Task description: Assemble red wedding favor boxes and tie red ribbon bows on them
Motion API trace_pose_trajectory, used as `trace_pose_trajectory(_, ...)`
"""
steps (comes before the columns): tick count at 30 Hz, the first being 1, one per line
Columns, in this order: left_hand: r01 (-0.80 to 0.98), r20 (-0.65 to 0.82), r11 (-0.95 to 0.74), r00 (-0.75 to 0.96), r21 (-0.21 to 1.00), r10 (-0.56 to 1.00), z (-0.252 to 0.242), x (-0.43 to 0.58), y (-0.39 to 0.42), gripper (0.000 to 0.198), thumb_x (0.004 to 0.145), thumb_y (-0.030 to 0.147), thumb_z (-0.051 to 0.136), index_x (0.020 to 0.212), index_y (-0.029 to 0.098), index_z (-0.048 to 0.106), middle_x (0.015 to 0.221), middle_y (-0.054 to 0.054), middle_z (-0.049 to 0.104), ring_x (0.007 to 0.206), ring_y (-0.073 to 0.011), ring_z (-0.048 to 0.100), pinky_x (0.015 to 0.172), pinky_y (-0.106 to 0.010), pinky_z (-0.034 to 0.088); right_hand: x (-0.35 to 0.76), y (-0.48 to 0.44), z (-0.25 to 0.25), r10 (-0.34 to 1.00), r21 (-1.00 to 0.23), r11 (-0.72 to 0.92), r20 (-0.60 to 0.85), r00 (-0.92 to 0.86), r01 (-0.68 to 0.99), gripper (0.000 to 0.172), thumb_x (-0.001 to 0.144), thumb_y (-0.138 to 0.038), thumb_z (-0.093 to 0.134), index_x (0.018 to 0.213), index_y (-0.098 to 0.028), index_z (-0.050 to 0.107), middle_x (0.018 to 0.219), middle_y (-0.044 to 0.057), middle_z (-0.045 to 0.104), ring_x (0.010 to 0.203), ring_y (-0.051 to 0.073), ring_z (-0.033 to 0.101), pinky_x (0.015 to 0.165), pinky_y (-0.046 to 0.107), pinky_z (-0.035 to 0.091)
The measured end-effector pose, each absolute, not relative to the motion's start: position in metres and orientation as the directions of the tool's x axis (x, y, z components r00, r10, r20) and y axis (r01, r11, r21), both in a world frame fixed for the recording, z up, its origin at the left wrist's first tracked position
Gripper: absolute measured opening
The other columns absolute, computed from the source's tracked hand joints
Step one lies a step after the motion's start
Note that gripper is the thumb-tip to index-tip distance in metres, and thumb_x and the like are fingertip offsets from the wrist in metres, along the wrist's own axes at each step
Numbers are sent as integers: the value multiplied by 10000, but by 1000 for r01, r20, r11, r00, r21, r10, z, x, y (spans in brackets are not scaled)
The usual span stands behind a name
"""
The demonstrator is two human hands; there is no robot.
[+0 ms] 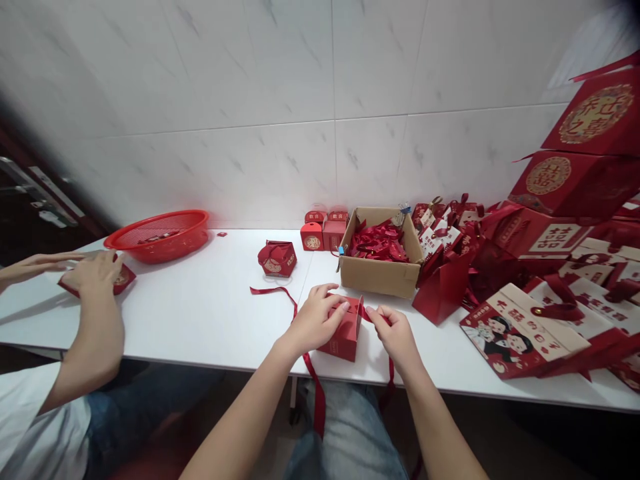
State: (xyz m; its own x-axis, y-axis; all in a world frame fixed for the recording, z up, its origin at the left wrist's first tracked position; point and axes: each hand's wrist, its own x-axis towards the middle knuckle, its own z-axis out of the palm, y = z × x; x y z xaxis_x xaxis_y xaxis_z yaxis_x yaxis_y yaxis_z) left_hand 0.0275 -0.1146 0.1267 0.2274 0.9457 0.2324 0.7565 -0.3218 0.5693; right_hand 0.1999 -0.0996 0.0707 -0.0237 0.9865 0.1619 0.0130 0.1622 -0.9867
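Observation:
A small red gift box (343, 337) sits at the table's front edge before me. Bent over its top and left side, my left hand (317, 317) grips the box, its thumb lying across the top. My right hand (393, 330) pinches a red ribbon (367, 312) just off the box's right side. More ribbon hangs below that hand over the table edge. Another length of ribbon (315, 387) drops past the edge under my left wrist, and a further tail (273, 290) lies on the table behind the left hand. My left fingertips are partly hidden behind the box.
An open cardboard box (380, 279) of red ribbons stands behind the gift box. Finished-looking gift boxes (525, 333) pile up at right. A smaller red box (278, 259) and a red plastic basket (173, 250) stand to the left. A co-worker's hands (95, 270) handle a red box at far left.

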Motion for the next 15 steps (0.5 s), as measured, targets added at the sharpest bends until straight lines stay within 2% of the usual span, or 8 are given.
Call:
trace_pose_trajectory(7, 758, 219, -302, 213, 578, 952, 126, 30, -116, 294, 905, 348, 413, 1000, 239, 668, 1276, -84, 501, 1268, -245, 393, 1065, -445, 352, 200, -105, 63, 995, -994, 76, 71, 68, -77, 437, 767, -546, 577, 559, -207, 396, 470, -29, 489, 446, 109, 413, 476, 238, 317)
trace_pose_trajectory(15, 784, 259, -219, 76, 581, 963, 122, 37, -113, 332, 884, 408, 433, 862, 247, 723, 1210, -75, 561, 1192, -258, 459, 1006, -441, 390, 188, -107, 64, 970, -981, 187, 193, 148, 57, 386, 797, -458, 548, 552, -203, 392, 495, -46, 433, 486, 107, 404, 521, 236, 340)
